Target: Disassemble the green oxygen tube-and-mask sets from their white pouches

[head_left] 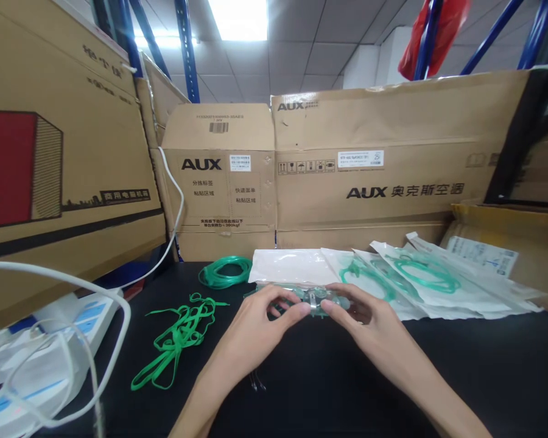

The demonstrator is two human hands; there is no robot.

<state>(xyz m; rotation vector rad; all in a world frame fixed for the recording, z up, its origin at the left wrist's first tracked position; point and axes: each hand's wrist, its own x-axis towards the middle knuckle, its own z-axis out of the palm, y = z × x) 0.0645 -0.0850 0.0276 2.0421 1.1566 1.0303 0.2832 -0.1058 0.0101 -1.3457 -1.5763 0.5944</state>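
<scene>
Centre of black worktop (329, 377): clear green-tinted plastic piece (317, 300).
Left hand (256, 325): grip pinching piece, 9 o'clock end.
Right hand (368, 319): grip pinching piece, 3 o'clock end.

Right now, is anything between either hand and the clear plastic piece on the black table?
Nothing visible. The left hand and right hand grip the clear plastic piece by its two ends. The green straps lie off to the left, the tubing coil behind them, and the white pouches just behind the piece.
</scene>
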